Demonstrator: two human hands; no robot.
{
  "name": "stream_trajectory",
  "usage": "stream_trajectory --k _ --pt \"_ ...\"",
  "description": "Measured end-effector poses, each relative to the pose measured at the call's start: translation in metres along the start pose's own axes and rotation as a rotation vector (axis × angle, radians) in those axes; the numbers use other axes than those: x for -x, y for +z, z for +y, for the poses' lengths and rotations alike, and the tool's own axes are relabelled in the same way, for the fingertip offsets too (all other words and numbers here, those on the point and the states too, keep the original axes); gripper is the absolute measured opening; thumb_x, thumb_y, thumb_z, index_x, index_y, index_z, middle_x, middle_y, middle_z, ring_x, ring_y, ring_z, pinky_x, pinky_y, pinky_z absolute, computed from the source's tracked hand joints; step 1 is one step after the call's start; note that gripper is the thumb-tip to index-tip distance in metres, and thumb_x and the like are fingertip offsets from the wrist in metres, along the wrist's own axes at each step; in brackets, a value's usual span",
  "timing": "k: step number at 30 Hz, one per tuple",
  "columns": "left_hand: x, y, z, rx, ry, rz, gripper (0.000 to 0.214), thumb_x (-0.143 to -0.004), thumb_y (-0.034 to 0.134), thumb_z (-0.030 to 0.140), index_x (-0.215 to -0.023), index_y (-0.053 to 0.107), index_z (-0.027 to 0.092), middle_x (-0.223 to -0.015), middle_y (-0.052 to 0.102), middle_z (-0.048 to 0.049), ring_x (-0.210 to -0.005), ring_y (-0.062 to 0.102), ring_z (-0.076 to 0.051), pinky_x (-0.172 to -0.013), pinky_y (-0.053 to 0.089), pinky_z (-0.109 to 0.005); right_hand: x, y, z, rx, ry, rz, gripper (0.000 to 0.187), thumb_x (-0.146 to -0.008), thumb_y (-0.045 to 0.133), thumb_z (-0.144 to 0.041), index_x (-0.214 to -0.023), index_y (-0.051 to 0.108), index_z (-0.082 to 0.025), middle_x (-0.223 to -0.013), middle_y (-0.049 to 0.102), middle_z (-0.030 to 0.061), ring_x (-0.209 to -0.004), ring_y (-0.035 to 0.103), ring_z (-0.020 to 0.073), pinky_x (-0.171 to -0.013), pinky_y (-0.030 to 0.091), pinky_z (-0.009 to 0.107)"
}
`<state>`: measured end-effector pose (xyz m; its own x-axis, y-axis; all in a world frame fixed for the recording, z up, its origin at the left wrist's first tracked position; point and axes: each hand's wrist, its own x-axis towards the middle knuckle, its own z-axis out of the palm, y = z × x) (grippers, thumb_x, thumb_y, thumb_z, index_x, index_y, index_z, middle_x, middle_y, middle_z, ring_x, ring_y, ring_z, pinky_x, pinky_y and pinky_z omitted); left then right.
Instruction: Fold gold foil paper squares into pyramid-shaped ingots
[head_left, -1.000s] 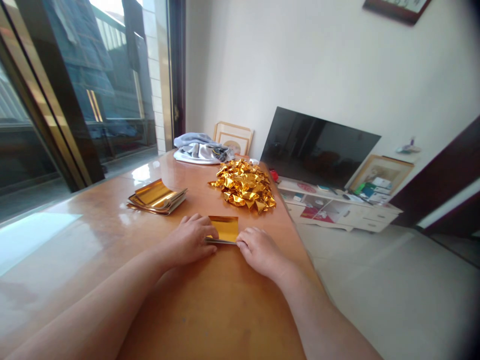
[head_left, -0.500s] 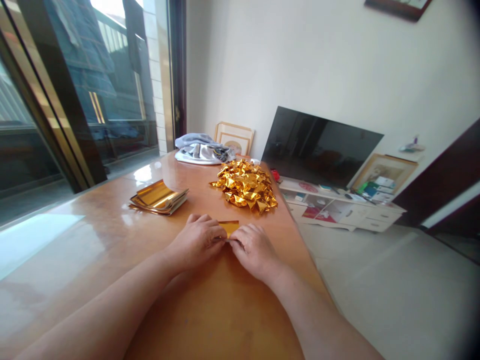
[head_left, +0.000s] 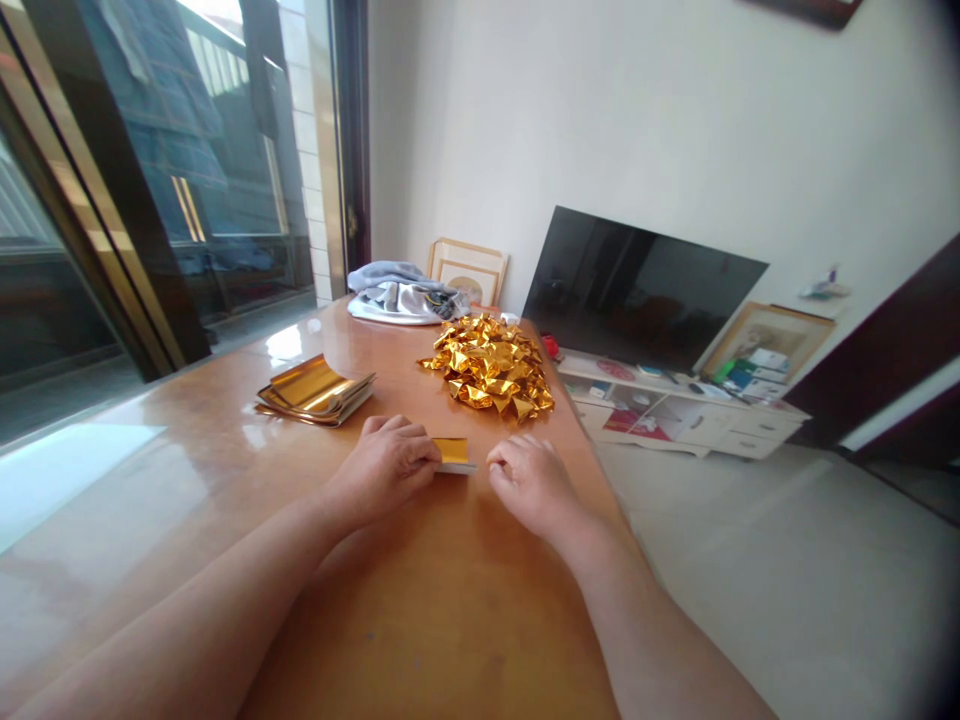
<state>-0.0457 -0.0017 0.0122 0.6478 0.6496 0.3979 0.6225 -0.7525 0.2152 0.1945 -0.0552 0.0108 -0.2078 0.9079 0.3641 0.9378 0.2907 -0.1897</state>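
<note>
Your left hand (head_left: 386, 462): grip seemingly pinched on the folded gold foil (head_left: 452, 452), left end. Your right hand (head_left: 532, 480): just right of it, loosely curled, empty.

Daylight comes through the tall glass doors (head_left: 112, 200) on the left and glares on the glossy wooden desk (head_left: 420, 600). On the far right, 1 dark screen (head_left: 637, 285) leans against the white wall (head_left: 600, 120) above a low white cabinet (head_left: 675, 415) on the pale floor (head_left: 787, 570).

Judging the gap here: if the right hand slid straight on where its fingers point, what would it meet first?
Probably the folded gold paper that the left hand holds; the right hand lies just clear of its end, though depth is uncertain.
</note>
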Motion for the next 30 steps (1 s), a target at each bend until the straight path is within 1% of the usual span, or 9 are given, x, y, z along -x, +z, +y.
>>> stream_trajectory --k 3,5,9,14,17,21,24,27,30 --pt "0.0 0.0 -0.001 0.0 0.003 0.01 0.022 -0.095 0.052 0.028 -0.083 0.07 0.025 -0.088 0.07 -0.0021 -0.088 0.054 -0.021 -0.084 0.029 -0.039 0.0 0.0 -0.003 -0.045 -0.018 0.042 0.01 -0.093 0.059 -0.024 -0.092 0.069 -0.022 -0.094 0.069 0.0045 -0.094 0.058 0.0215 -0.084 0.038 0.032" --pt "0.0 0.001 0.0 0.011 0.017 0.012 0.021 -0.095 0.052 0.029 -0.084 0.07 0.025 -0.087 0.07 -0.0016 -0.088 0.054 -0.021 -0.084 0.029 -0.038 0.001 0.001 -0.008 -0.085 -0.069 0.036 0.012 -0.093 0.062 -0.03 -0.099 0.069 -0.022 -0.1 0.069 0.0053 -0.097 0.057 0.022 -0.086 0.039 0.033" --pt "0.0 0.001 0.002 0.024 0.024 0.011 0.019 -0.094 0.054 0.029 -0.084 0.071 0.026 -0.086 0.07 -0.0013 -0.088 0.055 -0.021 -0.084 0.029 -0.038 0.002 0.003 -0.016 -0.107 -0.131 -0.024 0.014 -0.098 0.057 -0.027 -0.089 0.068 -0.022 -0.094 0.069 0.0028 -0.094 0.058 0.0195 -0.086 0.038 0.032" --pt "0.0 -0.004 -0.005 0.013 -0.007 0.046 0.019 -0.093 0.054 0.03 -0.088 0.073 0.026 -0.088 0.071 -0.0018 -0.088 0.056 -0.021 -0.088 0.031 -0.039 0.002 0.002 -0.011 -0.112 -0.126 -0.018 0.016 -0.098 0.055 -0.022 -0.086 0.066 -0.021 -0.092 0.069 0.0019 -0.092 0.058 0.0186 -0.085 0.037 0.031" --pt "0.0 -0.003 -0.015 -0.015 -0.101 0.119 0.016 -0.088 0.056 0.027 -0.088 0.072 0.025 -0.09 0.071 -0.0026 -0.09 0.058 -0.022 -0.086 0.033 -0.038 0.002 0.001 -0.007 -0.092 -0.098 0.009 0.016 -0.096 0.056 -0.021 -0.083 0.065 -0.021 -0.089 0.068 0.0019 -0.091 0.057 0.0188 -0.083 0.036 0.031" --pt "-0.001 0.003 -0.025 0.035 -0.278 0.211 0.017 -0.085 0.051 0.023 -0.086 0.069 0.022 -0.092 0.07 -0.0038 -0.086 0.06 -0.021 -0.075 0.038 -0.033 0.001 0.003 -0.009 -0.037 -0.051 0.06 0.016 -0.094 0.056 -0.021 -0.081 0.064 -0.021 -0.086 0.066 0.0025 -0.089 0.056 0.0193 -0.081 0.035 0.031" --pt "0.0 0.005 -0.018 0.124 -0.357 0.126 0.02 -0.088 0.051 0.032 -0.081 0.066 0.022 -0.082 0.069 -0.0018 -0.074 0.06 -0.019 -0.064 0.035 -0.029 0.0 0.006 -0.016 0.027 -0.022 0.12 0.014 -0.093 0.057 -0.02 -0.08 0.064 -0.021 -0.084 0.065 0.0028 -0.088 0.056 0.02 -0.079 0.033 0.032" --pt "0.001 0.004 -0.002 0.152 -0.416 0.005 0.046 -0.093 0.045 0.055 -0.068 0.064 0.021 -0.064 0.062 -0.0002 -0.061 0.054 -0.016 -0.057 0.027 -0.028 0.001 0.008 -0.026 0.088 -0.027 0.178 0.014 -0.092 0.058 -0.019 -0.079 0.062 -0.021 -0.083 0.064 0.0032 -0.086 0.055 0.0208 -0.077 0.031 0.034" --pt "-0.001 0.004 0.008 0.146 -0.449 -0.057 0.061 -0.09 0.041 0.07 -0.061 0.062 0.021 -0.058 0.059 -0.0002 -0.057 0.052 -0.016 -0.056 0.024 -0.028 0.002 0.01 -0.036 0.108 -0.086 0.188 0.014 -0.094 0.057 -0.021 -0.081 0.062 -0.021 -0.085 0.065 0.0045 -0.086 0.055 0.0216 -0.077 0.03 0.036"
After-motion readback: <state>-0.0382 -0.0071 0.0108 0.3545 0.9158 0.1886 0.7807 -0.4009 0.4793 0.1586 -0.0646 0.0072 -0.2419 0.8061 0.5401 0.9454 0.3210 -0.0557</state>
